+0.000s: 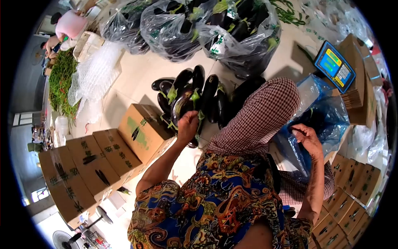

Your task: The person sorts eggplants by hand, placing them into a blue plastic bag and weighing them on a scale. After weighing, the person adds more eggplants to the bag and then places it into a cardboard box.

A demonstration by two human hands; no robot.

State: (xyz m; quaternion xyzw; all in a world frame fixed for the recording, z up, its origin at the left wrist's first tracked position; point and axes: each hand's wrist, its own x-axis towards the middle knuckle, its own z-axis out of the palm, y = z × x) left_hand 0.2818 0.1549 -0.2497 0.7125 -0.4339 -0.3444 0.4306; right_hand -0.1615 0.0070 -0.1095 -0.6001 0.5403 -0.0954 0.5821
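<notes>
My left hand (188, 125) is closed at the near side of a pile of dark purple eggplants on the floor. It grips an eggplant (181, 103) with a brownish scar; the fingers hide its near end. More glossy eggplants (209, 89) with green caps lie around it. My right hand (307, 139) is at the near-left edge of a blue plastic bag (331, 135), which lines a box to my right. Its fingers are curled on the film, thumb close to the index finger. Something dark (317, 118) lies inside the bag, partly hidden.
Clear bags of eggplants (244, 45) stand ahead. A scale display (336, 66) rises beyond the blue bag. Cartons (89, 166) line my left; more cartons (348, 191) are stacked at right. Green peppers (62, 81) lie far left, near another person (70, 24). A fan (64, 238) stands lower left.
</notes>
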